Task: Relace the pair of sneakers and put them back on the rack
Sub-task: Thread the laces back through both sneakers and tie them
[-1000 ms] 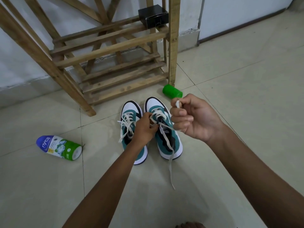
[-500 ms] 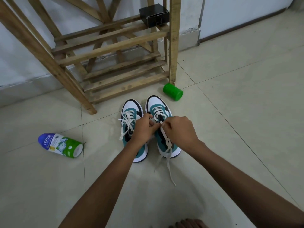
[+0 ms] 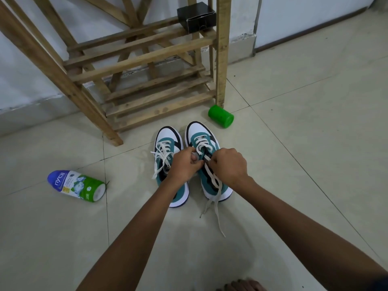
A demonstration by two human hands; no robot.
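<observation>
The right hand (image 3: 227,165) is curled over the middle eyelets of the right sneaker (image 3: 207,158), fingers bent and seemingly pinching the lace (image 3: 212,179) where it crosses the tongue; the exact pinch is hidden under the knuckles. The left hand (image 3: 185,163) meets it from the other side, thumb and forefinger closed on the same shoe's lacing, apparently steadying a crossing.

From that grip two loose tails run back over the heel and trail onto the floor (image 3: 294,164) toward the person. They look uneven. If the threading goes on without evening them, one end may come up too short to tie. The tails could also snag under a wrist and drag a finished crossing slack.

The left sneaker (image 3: 168,164) stands touching its partner, its lace ends spilling outward and not visibly knotted, so it may need attention too. Both shoes sit on the floor just in front of the wooden rack (image 3: 147,85), near its lower slats.

A green cylinder (image 3: 220,116) lies beside the rack's right post, and a bottle (image 3: 76,185) lies well off to the left. Either could roll underfoot when the shoes are carried over.
</observation>
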